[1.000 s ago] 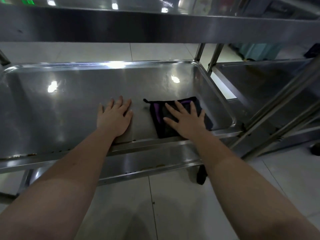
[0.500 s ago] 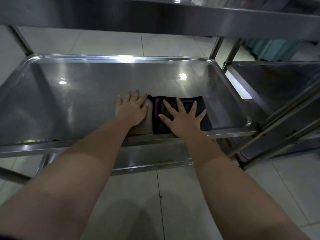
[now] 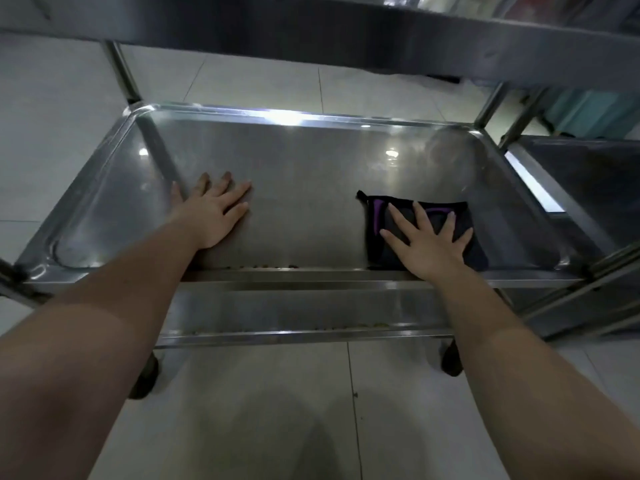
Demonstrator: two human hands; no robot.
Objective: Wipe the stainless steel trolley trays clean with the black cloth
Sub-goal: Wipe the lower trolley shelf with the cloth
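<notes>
A stainless steel trolley tray (image 3: 311, 161) lies in front of me under an upper shelf. The folded black cloth (image 3: 394, 211), with purple trim, lies at the tray's near right. My right hand (image 3: 427, 242) presses flat on the cloth with fingers spread. My left hand (image 3: 211, 211) rests flat on the bare steel at the tray's near left, fingers straight. The two hands are well apart.
The upper tray's underside (image 3: 346, 32) runs across the top. A lower shelf edge (image 3: 294, 327) shows below the tray, with black castors (image 3: 452, 358) on the tiled floor. A second steel trolley (image 3: 588, 174) stands close on the right.
My hands have spread apart: the left slid left across the tray, the right moved right with the cloth under it. The view has tilted down and pulled back.
</notes>
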